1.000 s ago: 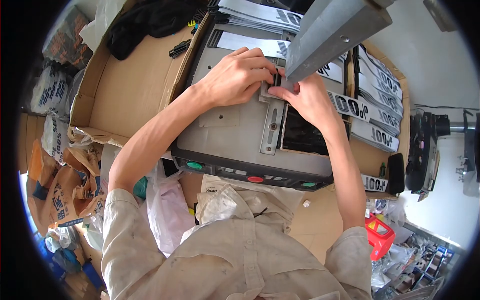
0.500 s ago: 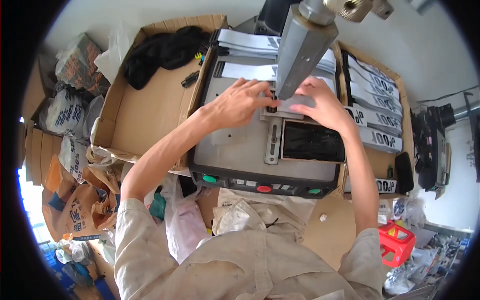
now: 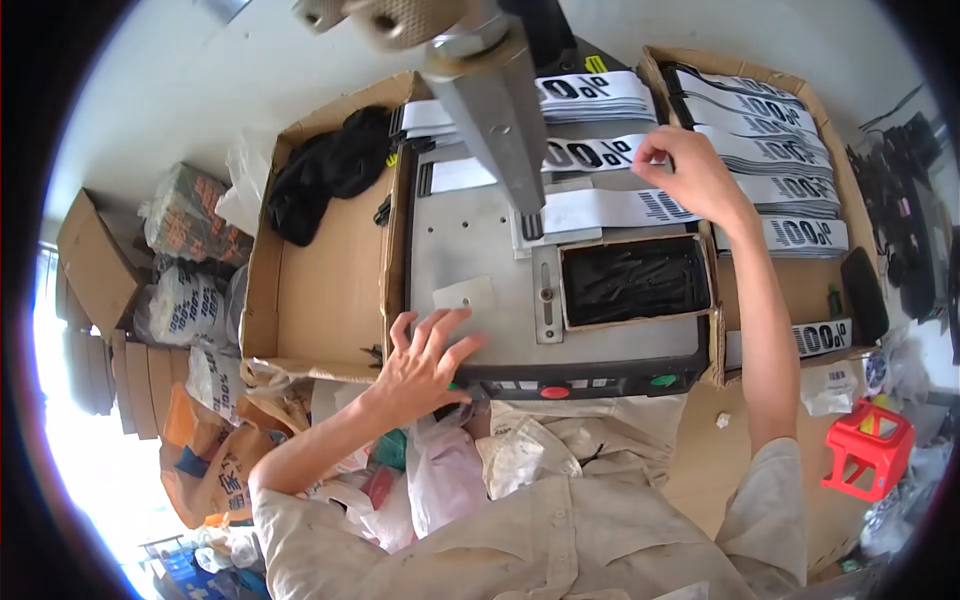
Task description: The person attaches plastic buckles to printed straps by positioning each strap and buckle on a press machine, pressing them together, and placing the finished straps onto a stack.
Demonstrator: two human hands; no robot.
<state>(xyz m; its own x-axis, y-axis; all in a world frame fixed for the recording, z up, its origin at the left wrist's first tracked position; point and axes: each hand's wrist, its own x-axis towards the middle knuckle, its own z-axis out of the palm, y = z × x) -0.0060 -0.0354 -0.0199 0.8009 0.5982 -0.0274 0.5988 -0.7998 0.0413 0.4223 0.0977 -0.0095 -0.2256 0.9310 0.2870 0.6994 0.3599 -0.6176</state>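
My left hand (image 3: pixel 425 362) is spread open over the front left edge of the grey machine bed (image 3: pixel 470 215). Its thumb lies by the left green button, mostly covered. Farther back, my right hand (image 3: pixel 695 178) has its fingers curled in a pinch at the right end of a white strap (image 3: pixel 590 153) printed with black digits and a percent sign. Another white strap (image 3: pixel 610 210) lies closer, its black-tipped left end (image 3: pixel 531 227) beneath the metal press head (image 3: pixel 492 130). Beside it sits an open box of small black pieces (image 3: pixel 635 280).
A carton (image 3: pixel 310 300) with black cloth (image 3: pixel 330 165) stands left. The right carton (image 3: pixel 790 300) holds stacked printed straps (image 3: pixel 790 190). More straps (image 3: pixel 590 95) lie at the back. A red button (image 3: pixel 555 393) and a green button (image 3: pixel 664 381) are on the front panel.
My left hand has left the strap under the press head and come down to the front left edge. My right hand has moved back to another strap's right end. The view has shifted.
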